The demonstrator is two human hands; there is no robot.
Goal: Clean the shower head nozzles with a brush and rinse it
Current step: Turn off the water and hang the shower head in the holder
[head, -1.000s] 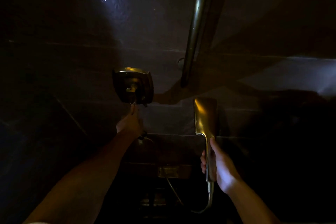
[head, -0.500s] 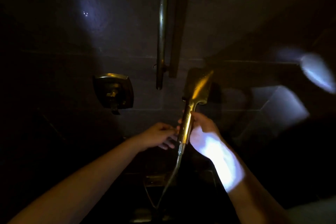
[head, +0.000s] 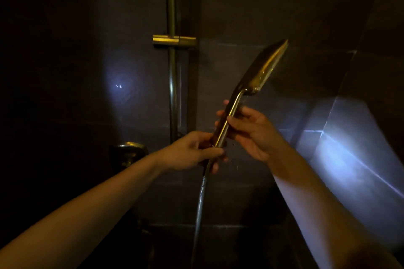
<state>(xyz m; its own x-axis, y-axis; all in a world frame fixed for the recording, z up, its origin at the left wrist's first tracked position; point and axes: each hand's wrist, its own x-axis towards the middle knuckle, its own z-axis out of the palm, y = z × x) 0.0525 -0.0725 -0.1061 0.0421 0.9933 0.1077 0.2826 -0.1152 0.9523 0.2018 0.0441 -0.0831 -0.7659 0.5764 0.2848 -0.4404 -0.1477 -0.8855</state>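
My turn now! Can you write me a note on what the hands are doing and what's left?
Left hand: gripping the bottom of the shower head handle, where the hose joins.
Right hand: holding the handle higher up.
Shower head: off its holder on the rail, tilted up to the right. A few drops fall below the hands.
No brush in view, so I can't tell whether scrubbing is done.
Left: probably hang it back on the holder.
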